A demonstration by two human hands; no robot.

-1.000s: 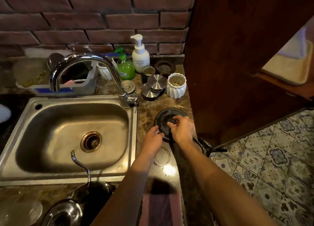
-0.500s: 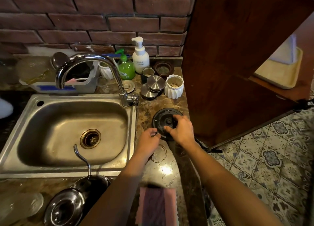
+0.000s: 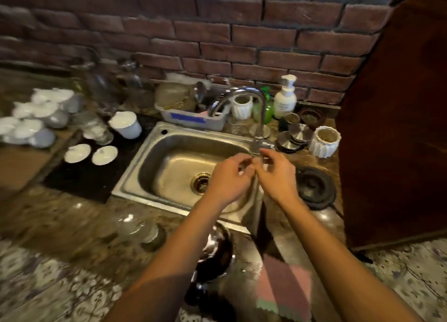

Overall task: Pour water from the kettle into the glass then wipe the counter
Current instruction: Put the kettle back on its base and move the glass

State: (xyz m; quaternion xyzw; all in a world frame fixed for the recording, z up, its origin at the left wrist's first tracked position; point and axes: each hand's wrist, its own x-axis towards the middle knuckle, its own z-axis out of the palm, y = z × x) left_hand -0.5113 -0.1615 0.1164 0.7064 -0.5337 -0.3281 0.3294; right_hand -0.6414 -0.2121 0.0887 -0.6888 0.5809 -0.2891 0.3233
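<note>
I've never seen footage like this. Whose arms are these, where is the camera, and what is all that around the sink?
No machine here: a person wears a wide-angle camera on the head, looking down at their own bare arms. The left hand and right hand meet fingertip to fingertip above the steel sink; the blur hides whether they pinch anything. On the brown stone counter to the right lies a round black kettle base. Nearer the person sit a dark kettle with a shiny lid, a clear glass and a pink cloth. Behind the curved tap stand a white pump bottle and a green one.
</note>
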